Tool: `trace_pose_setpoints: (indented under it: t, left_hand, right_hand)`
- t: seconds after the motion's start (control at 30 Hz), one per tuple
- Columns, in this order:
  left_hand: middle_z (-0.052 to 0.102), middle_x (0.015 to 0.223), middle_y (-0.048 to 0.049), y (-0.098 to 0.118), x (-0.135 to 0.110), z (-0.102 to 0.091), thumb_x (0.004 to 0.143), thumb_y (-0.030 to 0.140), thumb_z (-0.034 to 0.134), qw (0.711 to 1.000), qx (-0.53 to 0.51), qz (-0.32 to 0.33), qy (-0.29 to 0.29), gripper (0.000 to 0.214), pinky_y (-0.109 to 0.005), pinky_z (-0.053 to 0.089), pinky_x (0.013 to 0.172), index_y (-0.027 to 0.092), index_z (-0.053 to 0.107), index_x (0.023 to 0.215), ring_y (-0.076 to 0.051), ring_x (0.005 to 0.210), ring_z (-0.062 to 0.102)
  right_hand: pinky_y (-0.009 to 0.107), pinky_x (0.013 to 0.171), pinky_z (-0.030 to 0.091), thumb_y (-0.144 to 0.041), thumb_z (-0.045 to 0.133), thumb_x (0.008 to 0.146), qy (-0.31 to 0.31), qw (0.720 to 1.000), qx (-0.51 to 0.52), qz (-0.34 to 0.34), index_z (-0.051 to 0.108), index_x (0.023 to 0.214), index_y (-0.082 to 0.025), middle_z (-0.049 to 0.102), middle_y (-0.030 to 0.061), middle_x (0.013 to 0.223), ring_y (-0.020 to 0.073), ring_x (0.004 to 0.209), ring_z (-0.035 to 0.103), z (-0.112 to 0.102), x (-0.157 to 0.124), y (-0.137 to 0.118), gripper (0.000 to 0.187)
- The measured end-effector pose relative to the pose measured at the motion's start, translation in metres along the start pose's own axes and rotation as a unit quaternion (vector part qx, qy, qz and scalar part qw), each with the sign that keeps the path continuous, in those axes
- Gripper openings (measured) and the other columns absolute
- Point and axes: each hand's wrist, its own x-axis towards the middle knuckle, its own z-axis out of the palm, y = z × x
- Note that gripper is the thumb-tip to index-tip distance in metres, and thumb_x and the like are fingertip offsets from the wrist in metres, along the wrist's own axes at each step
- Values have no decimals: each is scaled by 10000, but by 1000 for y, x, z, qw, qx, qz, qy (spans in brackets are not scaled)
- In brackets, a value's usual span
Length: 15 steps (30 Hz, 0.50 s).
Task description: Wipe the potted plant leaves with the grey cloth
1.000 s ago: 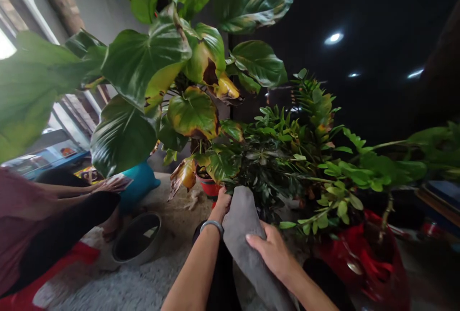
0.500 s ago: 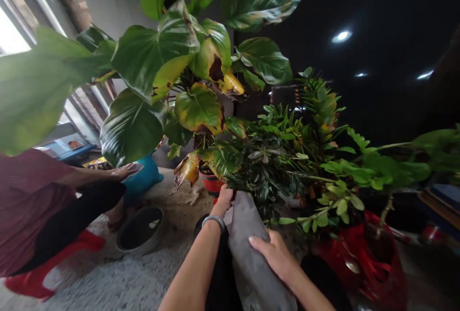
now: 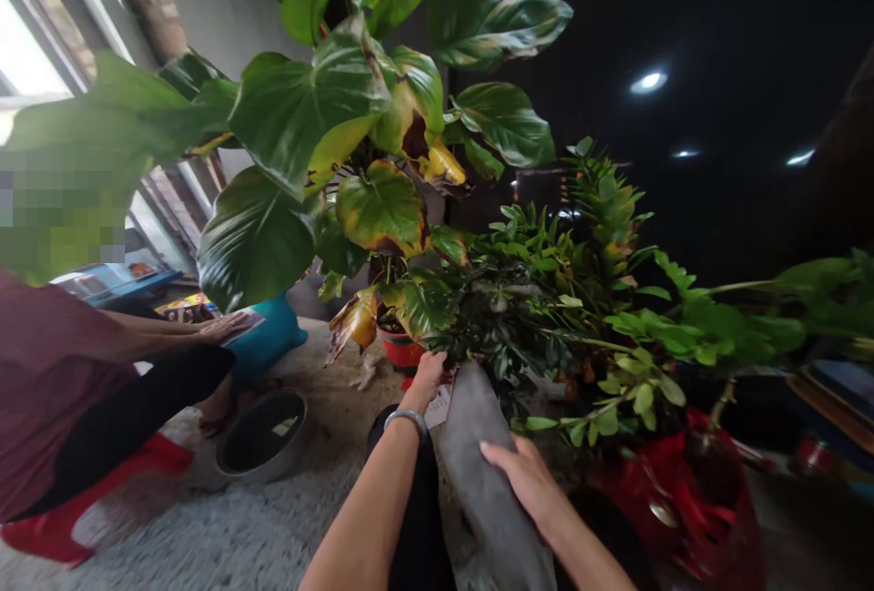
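Clamping right hand (image 3: 523,474), thumb uppermost, on grey cloth (image 3: 471,454) beside black-trousered leg (image 3: 418,518), probably for steadying cloth lengthwise; resting left hand (image 3: 429,377) by printed card (image 3: 441,405); cannot tell left fingers' grip, being mostly hidden.

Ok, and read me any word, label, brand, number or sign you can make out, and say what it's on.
None can be read.
White card beside the left hand: marks too small and blurred to read.
Sheet under the other person's hand: too blurred.
Yellow packet: too blurred.
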Motion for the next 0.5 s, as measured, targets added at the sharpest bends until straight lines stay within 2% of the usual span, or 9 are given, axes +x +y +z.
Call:
trace_pose_setpoints:
  t: [0.07, 0.13, 0.2, 0.27, 0.3, 0.37, 0.43, 0.5]
  left_hand:
    - [563, 546, 1, 4, -3, 4, 758, 447, 632, 1000, -12, -14, 4, 300, -256, 418, 509, 149, 595, 753, -137, 523, 536]
    - [633, 668, -36, 8, -11, 10, 772, 493, 600, 999, -30, -26, -16, 346, -275, 445, 534, 149, 608, 814, -155, 586, 571]
    - [677, 847, -68, 12, -22, 17, 784, 523, 568, 995, -49, -40, -71, 394, -305, 471, 572, 156, 622, 917, -167, 652, 589]
    - [676, 924, -75, 14, -31, 26, 790, 510, 563, 989, -56, -55, -129, 400, -326, 477, 597, 163, 630, 978, -169, 678, 583]
    - [674, 904, -73, 14, -35, 31, 783, 490, 580, 986, -53, -59, -149, 384, -327, 473, 598, 160, 638, 970, -169, 677, 577]
    - [660, 780, -49, 12, -39, 38, 731, 435, 657, 985, -37, -56, -158, 329, -312, 454, 580, 149, 653, 893, -165, 645, 558]
    - [618, 645, -10, 8, -40, 42, 648, 375, 739, 986, -22, -46, -161, 285, -284, 426, 554, 140, 651, 784, -148, 592, 534]
    - [575, 552, 22, 5, -37, 41, 591, 340, 778, 985, 3, -39, -170, 266, -253, 388, 524, 138, 634, 689, -117, 524, 496]
  right_hand:
    - [366, 682, 537, -374, 721, 538, 25, 999, 30, -7, 737, 758, -162, 749, 61, 694, 288, 753, 699, -24, -24, 4, 306]
    - [376, 675, 549, -410, 766, 497, 79, 994, 69, -7, 741, 796, -168, 757, 71, 712, 312, 773, 707, -51, -39, -11, 386]
    - [392, 649, 557, -435, 778, 482, 140, 984, 105, -8, 732, 779, -172, 749, 79, 675, 332, 757, 710, -75, -37, -38, 399]
    - [406, 659, 565, -452, 748, 511, 176, 974, 146, -2, 716, 727, -182, 735, 83, 632, 336, 751, 712, -85, -23, -62, 347]
    - [411, 671, 568, -466, 715, 544, 171, 971, 165, 13, 708, 703, -189, 729, 86, 617, 333, 750, 713, -84, -15, -69, 320]
    - [415, 693, 572, -488, 653, 593, 116, 974, 180, 70, 694, 648, -199, 720, 97, 595, 326, 756, 716, -70, -2, -69, 297]
    - [407, 713, 571, -491, 644, 598, 43, 980, 165, 103, 688, 616, -196, 726, 105, 607, 323, 784, 718, -49, -1, -54, 299]
    - [392, 741, 566, -486, 687, 578, 4, 986, 139, 87, 704, 648, -182, 750, 100, 675, 317, 826, 716, -32, -13, -33, 313]
